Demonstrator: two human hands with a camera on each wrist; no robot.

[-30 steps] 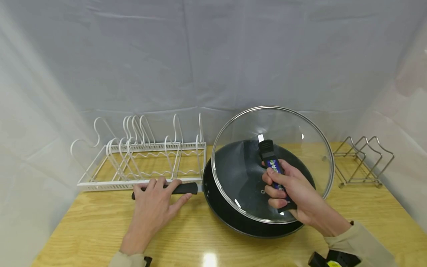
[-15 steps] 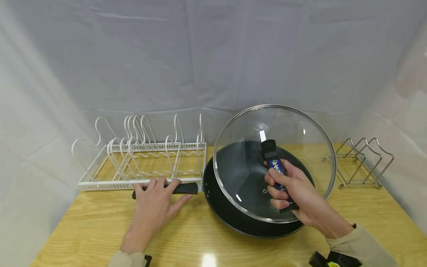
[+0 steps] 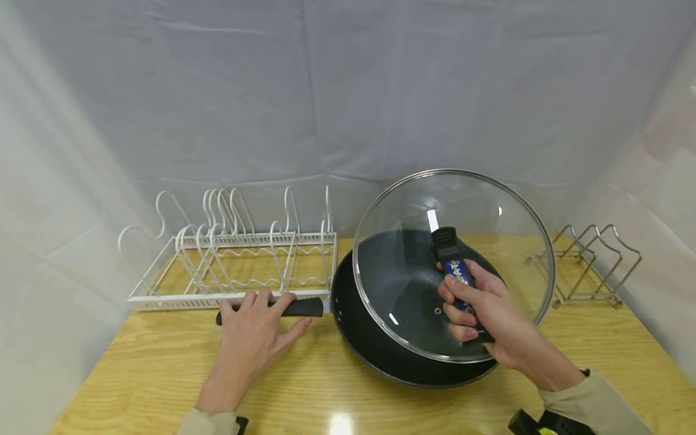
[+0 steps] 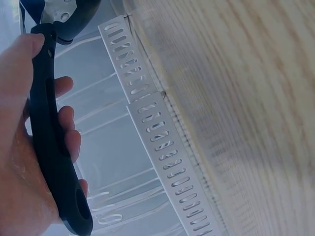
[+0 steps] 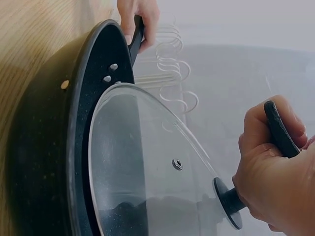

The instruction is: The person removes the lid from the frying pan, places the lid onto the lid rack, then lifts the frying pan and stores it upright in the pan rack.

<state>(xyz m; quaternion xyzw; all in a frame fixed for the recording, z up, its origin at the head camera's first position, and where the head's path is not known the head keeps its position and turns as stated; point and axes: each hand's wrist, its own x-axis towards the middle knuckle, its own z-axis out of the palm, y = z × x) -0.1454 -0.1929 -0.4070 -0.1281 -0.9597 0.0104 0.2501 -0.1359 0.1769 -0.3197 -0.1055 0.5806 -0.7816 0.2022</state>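
Observation:
In the head view my left hand (image 3: 247, 335) grips the black handle (image 3: 306, 307) of a deep black frying pan (image 3: 348, 329) standing on the wooden table. The left wrist view shows the thumb lying along that handle (image 4: 47, 118), fingers curled round from the other side. My right hand (image 3: 492, 311) holds a steel-rimmed glass lid (image 3: 402, 272) by its long black handle (image 3: 447, 241), which bears a blue label. The lid is tilted over the pan, its far edge raised and its near edge low by the pan's right front, as the right wrist view also shows.
Left of the pan is a white wire dish rack (image 3: 228, 297), close behind my left hand. A small metal wire rack (image 3: 592, 296) stands at the right, partly seen through the lid. Whitish sheeting (image 3: 348, 90) hangs behind the table (image 3: 304, 393).
My right hand and the lid have shifted a little to the right, uncovering more of the pan's left side. The left hand and the pan have stayed in place.

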